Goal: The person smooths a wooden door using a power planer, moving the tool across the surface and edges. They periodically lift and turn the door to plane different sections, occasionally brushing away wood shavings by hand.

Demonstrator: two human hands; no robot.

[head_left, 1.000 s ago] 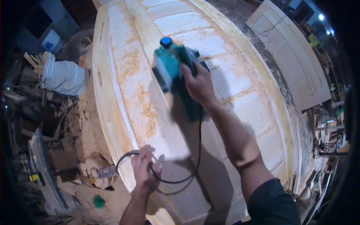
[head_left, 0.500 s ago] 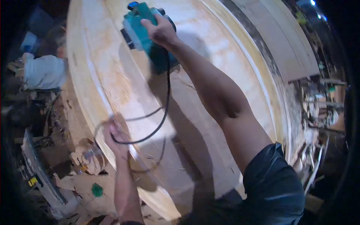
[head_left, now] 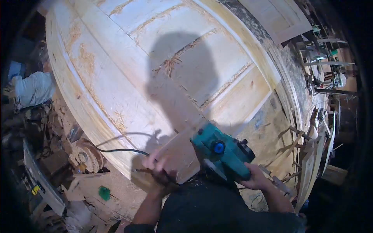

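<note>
A teal electric hand planer (head_left: pixel 208 141) with a blue knob is close to my body, over the near end of a wooden panelled door (head_left: pixel 128 73). My right hand (head_left: pixel 254 178) is wrapped round its rear handle. Somewhat blurred, my left hand (head_left: pixel 156 164) is closed on the black power cord (head_left: pixel 122 150), left of the planer. The cord trails from that hand across the door's left edge. Curled wood shavings (head_left: pixel 170 65) lie along the door's grooves and panels. The planer's underside is hidden.
Wood offcuts and debris (head_left: pixel 87 155) cover the floor on the left, near a pale cloth-like bundle (head_left: pixel 35 89). A board (head_left: pixel 42 178) leans at lower left. Several wood strips (head_left: pixel 311 155) stand at right. Another panelled door piece (head_left: pixel 278 19) lies at the upper right.
My right hand has brought the planer from the far part of the door back towards my body. My left hand has shifted right and nearer with the cord, whose loop has opened out.
</note>
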